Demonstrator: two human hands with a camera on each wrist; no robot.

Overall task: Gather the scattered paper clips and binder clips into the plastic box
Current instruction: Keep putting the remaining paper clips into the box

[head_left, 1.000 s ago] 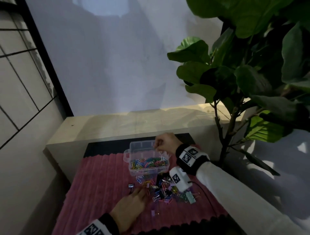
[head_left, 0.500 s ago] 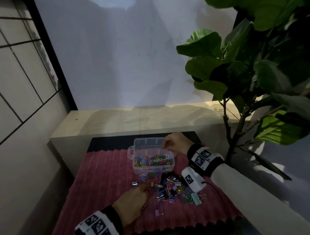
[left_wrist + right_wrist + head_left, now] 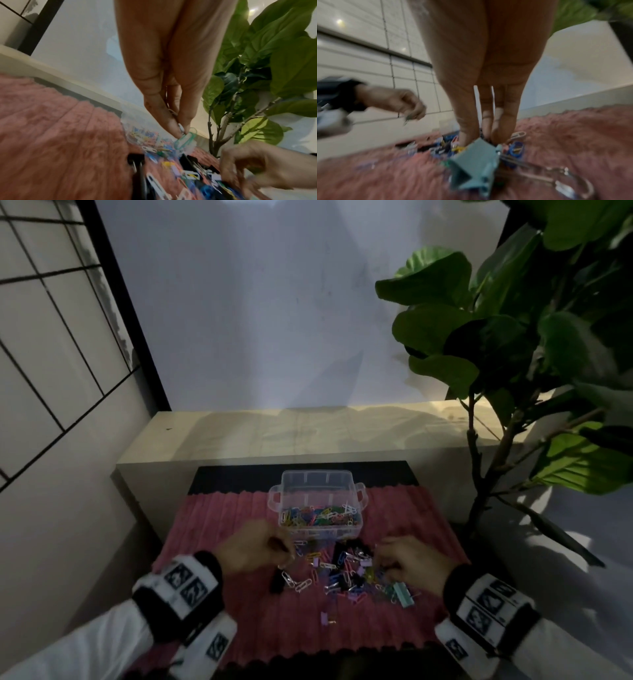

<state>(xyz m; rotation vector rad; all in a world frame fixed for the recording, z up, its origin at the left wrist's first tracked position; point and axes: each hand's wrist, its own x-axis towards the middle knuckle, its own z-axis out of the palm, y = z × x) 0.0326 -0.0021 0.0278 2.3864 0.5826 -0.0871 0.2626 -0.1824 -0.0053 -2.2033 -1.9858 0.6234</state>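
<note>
The clear plastic box (image 3: 320, 501) stands open on the pink mat, with several coloured paper clips inside. In front of it lies the pile of paper clips and binder clips (image 3: 342, 571). My left hand (image 3: 253, 549) hovers at the pile's left edge. Thumb and finger of this left hand (image 3: 180, 129) pinch a green paper clip (image 3: 186, 139) and a silver one. My right hand (image 3: 407, 559) reaches down into the pile's right side. Its fingertips (image 3: 494, 136) are hidden behind a teal binder clip (image 3: 476, 166), so what they touch stays unseen.
The pink ribbed mat (image 3: 219, 529) lies on a dark surface against a pale ledge (image 3: 308, 433). A leafy plant (image 3: 513, 354) rises at the right. A purple binder clip (image 3: 325, 618) lies alone at the front, and a black binder clip (image 3: 275, 583) at the pile's left.
My right hand has come back from over the box down to the pile. My left hand has lifted off the mat with clips pinched. The view has shifted closer.
</note>
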